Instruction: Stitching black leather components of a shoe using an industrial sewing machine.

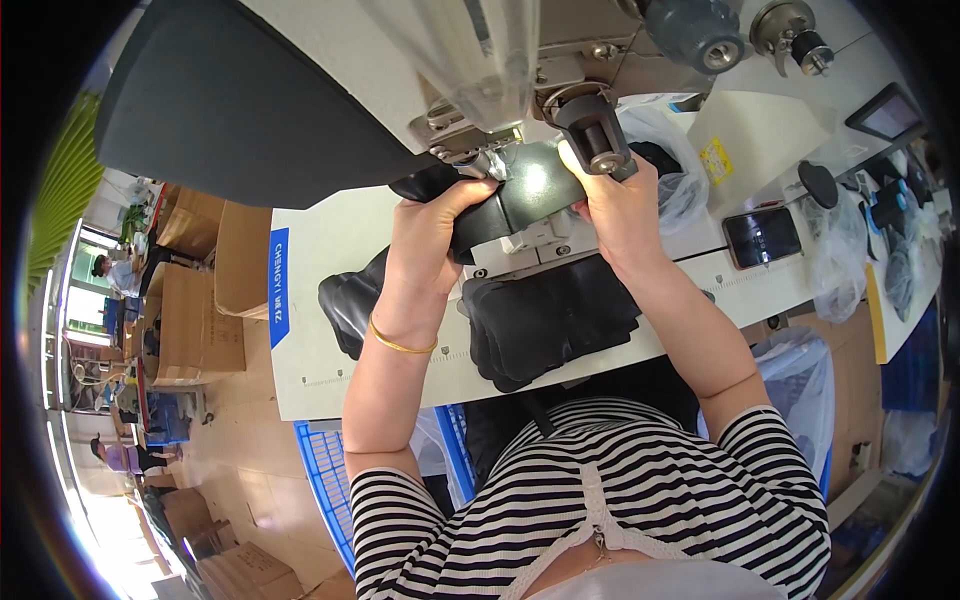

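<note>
Under the head of a sewing machine [590, 130], both of my hands grip a black, shiny, leather-like piece [535, 185]. My left hand [430, 230] has its thumb pressed on the piece's left part, close to the presser foot [488, 163]. On the right, my right hand [622, 205] pinches the other edge, its fingertips partly hidden by the machine. A seam or overlap runs across the piece by the lit needle area. Nearer to me lies a stack of black pieces [550, 320], and more black material [352, 300] rests beside my left forearm.
A phone [762, 238] lies on the white machine table [310, 375], right of my hands. Behind it is a clear plastic bag [690, 180]. Blue baskets [325, 480] stand below the table edge. Cardboard boxes [200, 320] and two people are farther left.
</note>
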A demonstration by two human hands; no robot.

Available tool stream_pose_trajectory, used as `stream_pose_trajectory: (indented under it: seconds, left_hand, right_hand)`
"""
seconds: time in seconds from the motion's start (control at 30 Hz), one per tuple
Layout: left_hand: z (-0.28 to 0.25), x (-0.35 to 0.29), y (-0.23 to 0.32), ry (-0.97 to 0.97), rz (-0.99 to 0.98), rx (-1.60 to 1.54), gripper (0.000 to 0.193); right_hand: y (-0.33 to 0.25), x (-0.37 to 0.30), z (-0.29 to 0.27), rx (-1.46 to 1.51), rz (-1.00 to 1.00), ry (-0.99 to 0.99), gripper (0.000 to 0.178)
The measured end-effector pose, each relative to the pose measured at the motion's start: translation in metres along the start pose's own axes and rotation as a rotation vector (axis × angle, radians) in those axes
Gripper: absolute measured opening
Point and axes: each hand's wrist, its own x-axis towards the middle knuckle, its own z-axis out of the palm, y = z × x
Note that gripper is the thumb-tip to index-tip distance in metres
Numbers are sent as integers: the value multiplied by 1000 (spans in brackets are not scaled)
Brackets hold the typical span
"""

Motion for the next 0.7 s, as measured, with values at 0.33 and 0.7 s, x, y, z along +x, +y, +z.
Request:
stream_pose_trajectory:
  seconds: [0.33,0.7]
  left_hand:
    - [1,3,1,43,-12,12,7]
    - [-6,4,3,21,-46,100,12]
  right_hand:
    - [-1,2,-1,-61,-5,-14,23]
    - [-3,1,-2,-46,14,-42,24]
